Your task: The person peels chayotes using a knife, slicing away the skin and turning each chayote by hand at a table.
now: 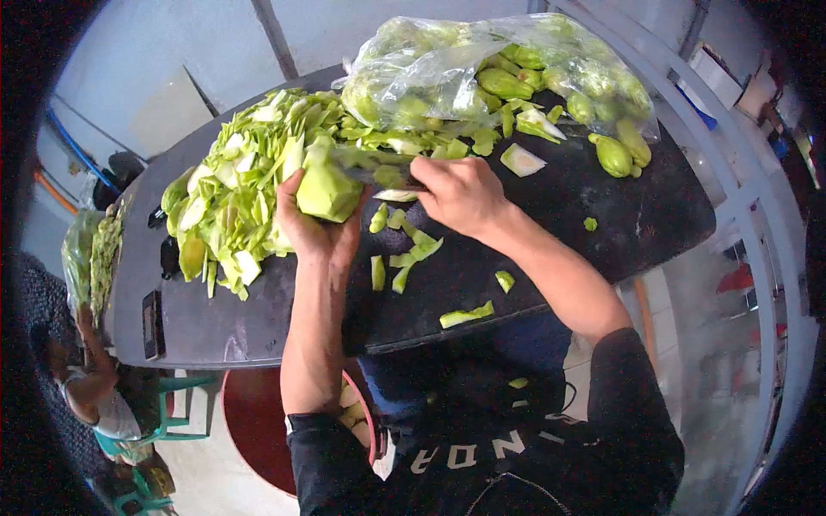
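Observation:
My left hand (317,234) cups a pale green chayote (329,191) from below, its flat facets showing where skin has been cut off. In my right hand (458,193) the fingers are wrapped round a knife, whose blurred blade (379,165) lies against the chayote's upper right side. A large heap of green peelings (241,176) rises just left of the chayote. Under and between my hands, several loose strips of peel (419,249) are scattered on the dark table (619,236).
At the back, a clear plastic bag (413,73) holds many chayotes; a few whole chayotes (613,156) sit by its right end. A phone (153,324) lies at the left edge. Below stands a red basin (254,421) with pale pieces. Another person (95,391) sits at left.

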Motion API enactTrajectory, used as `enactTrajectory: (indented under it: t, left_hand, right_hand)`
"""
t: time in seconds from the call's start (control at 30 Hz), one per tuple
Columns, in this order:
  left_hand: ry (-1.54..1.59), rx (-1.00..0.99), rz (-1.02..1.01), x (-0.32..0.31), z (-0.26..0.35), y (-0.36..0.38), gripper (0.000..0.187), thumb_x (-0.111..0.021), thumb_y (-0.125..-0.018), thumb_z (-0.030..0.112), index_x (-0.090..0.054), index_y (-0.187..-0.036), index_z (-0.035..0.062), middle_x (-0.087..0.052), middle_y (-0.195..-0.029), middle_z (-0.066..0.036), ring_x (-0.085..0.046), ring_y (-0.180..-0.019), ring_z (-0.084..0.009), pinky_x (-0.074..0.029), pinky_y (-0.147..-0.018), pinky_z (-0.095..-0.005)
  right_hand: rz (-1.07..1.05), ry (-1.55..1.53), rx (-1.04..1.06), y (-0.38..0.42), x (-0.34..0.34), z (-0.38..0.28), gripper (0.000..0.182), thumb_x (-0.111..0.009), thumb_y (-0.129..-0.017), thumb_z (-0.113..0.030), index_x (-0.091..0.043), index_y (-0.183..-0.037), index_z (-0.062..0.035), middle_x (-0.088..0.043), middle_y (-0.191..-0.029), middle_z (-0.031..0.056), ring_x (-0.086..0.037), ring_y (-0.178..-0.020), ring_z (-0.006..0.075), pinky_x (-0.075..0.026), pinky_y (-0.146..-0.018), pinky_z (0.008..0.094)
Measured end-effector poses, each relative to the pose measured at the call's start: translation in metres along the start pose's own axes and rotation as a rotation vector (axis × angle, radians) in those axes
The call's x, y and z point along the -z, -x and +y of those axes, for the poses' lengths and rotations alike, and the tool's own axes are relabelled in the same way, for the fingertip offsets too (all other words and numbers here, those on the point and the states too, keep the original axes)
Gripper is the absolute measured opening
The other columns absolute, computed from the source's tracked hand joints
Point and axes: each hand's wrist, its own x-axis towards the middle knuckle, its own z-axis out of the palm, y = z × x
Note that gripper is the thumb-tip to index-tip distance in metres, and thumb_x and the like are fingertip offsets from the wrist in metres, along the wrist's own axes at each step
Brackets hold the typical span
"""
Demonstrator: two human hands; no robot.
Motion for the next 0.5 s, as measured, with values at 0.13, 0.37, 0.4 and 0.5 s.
enactTrajectory:
  t: [0.13, 0.37, 0.4, 0.5]
  left_hand:
    - [0.033, -0.044, -0.07, 0.017, -0.007, -0.007, 0.053, -0.046, -0.091, 0.044, -0.053, -0.127, 0.0063, -0.059, -0.123, -0.013, -0.057, -0.111, -0.0295, -0.046, -0.098, -0.0486]
    - [-0.025, 0.024, -0.099, -0.004, -0.005, 0.004, 0.055, -0.054, -0.084, 0.037, -0.051, -0.131, 0.0086, -0.056, -0.128, -0.013, -0.053, -0.118, -0.0321, -0.044, -0.1, -0.055]
    - [-0.026, 0.025, -0.113, -0.005, -0.006, 0.003, 0.055, -0.054, -0.084, 0.037, -0.051, -0.131, 0.0086, -0.056, -0.128, -0.013, -0.053, -0.118, -0.0321, -0.044, -0.1, -0.055]
    - [-0.023, 0.033, -0.117, 0.002, -0.004, 0.003, 0.055, -0.054, -0.084, 0.037, -0.051, -0.131, 0.0085, -0.055, -0.128, -0.014, -0.053, -0.118, -0.0328, -0.043, -0.1, -0.0567]
  right_hand:
    - [0.053, -0.107, 0.137, -0.008, 0.004, -0.029, 0.015, -0.062, -0.074, -0.006, -0.05, -0.081, -0.0102, -0.059, -0.062, 0.0049, -0.066, -0.06, 0.0284, -0.052, -0.05, 0.0416]
    - [-0.032, 0.023, -0.026, 0.0, -0.002, -0.002, 0.01, -0.06, -0.077, -0.007, -0.052, -0.082, -0.0096, -0.064, -0.066, 0.0085, -0.067, -0.061, 0.0303, -0.054, -0.051, 0.0424]
    - [-0.016, 0.034, -0.022, 0.001, -0.002, 0.001, 0.008, -0.06, -0.078, -0.007, -0.053, -0.083, -0.0095, -0.065, -0.067, 0.009, -0.067, -0.061, 0.0312, -0.054, -0.051, 0.0433]
    - [0.003, 0.07, 0.007, -0.001, 0.002, 0.002, 0.023, -0.069, -0.073, -0.006, -0.05, -0.085, -0.0072, -0.062, -0.067, 0.0089, -0.065, -0.064, 0.0321, -0.052, -0.053, 0.0408]
